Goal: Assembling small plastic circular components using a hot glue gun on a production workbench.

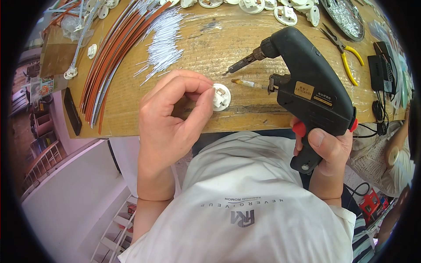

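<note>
The thumb and forefinger of my left hand (173,111) are pinched at the left rim of a round white plastic part (222,100) near the table's front edge. Small coppery metal pieces show on its face. Whether a thin wire is also between the fingertips, I cannot make out. My right hand (326,151) is wrapped round the handle of a black soldering gun (309,72) with a red trigger (299,129). Its dark tip (226,73) points left, slightly beyond the part and apart from it. A feed nozzle (250,83) below the barrel also points toward the part.
Left of centre lie a bundle of orange-brown strips (112,57) and a pile of short white wires (164,46). More round white parts (252,4) line the far side. Yellow-handled pliers (346,57), a tray of shiny bits (344,19) and black adapters (381,70) are at right, beside another person's arm (397,144).
</note>
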Tool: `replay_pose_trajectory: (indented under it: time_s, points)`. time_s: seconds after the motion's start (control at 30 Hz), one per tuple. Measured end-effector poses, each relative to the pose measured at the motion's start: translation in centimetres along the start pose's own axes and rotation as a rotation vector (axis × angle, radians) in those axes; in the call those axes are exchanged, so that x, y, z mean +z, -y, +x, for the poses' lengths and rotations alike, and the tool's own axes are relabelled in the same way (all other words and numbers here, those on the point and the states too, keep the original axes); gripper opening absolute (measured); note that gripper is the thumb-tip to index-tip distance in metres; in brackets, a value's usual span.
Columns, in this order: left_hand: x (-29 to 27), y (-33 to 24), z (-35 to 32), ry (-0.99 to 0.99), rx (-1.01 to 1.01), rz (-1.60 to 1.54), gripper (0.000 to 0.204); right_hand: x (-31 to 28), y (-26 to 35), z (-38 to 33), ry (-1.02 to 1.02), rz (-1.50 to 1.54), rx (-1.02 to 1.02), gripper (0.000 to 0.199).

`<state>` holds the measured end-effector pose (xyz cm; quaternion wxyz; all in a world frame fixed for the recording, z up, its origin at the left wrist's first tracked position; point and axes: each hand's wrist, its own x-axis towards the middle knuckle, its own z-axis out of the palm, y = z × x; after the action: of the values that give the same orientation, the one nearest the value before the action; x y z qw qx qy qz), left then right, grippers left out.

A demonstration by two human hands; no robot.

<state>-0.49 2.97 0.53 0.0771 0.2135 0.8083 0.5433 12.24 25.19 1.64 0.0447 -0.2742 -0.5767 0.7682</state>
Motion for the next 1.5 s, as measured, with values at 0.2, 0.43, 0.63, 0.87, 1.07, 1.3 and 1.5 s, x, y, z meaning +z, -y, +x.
replay_pose_trajectory:
  time_s: [0.2,0.43,0.63,0.87,1.07,1.3,1.5]
  points:
    - [-0.02,0.03,0.02,-0.001,0.004,0.003,0.005,-0.24,-0.13,-0.03,0.009,0.010,0.000,0.075]
    - [0.06,0.05,-0.01,-0.005,-0.001,-0.004,0.006,-0.13,-0.17,-0.03,0.015,-0.001,-0.020,0.073]
    - [0.09,0.15,-0.03,-0.006,0.004,0.004,0.005,-0.06,-0.19,0.06,0.016,-0.006,-0.027,0.073]
    - [-0.23,0.12,-0.01,0.016,0.005,0.012,0.006,-0.21,-0.10,0.08,0.053,-0.022,-0.021,0.069]
    - [-0.17,0.06,-0.09,0.008,0.008,0.019,0.006,-0.64,0.13,0.39,0.113,-0.032,0.019,0.068]
    - [-0.08,0.19,0.05,0.014,0.008,0.016,0.006,-0.71,0.30,0.50,0.106,-0.042,0.034,0.070]
    - [0.00,-0.01,0.11,0.019,0.011,0.010,0.006,-0.91,0.68,0.38,0.091,-0.061,0.041,0.070]
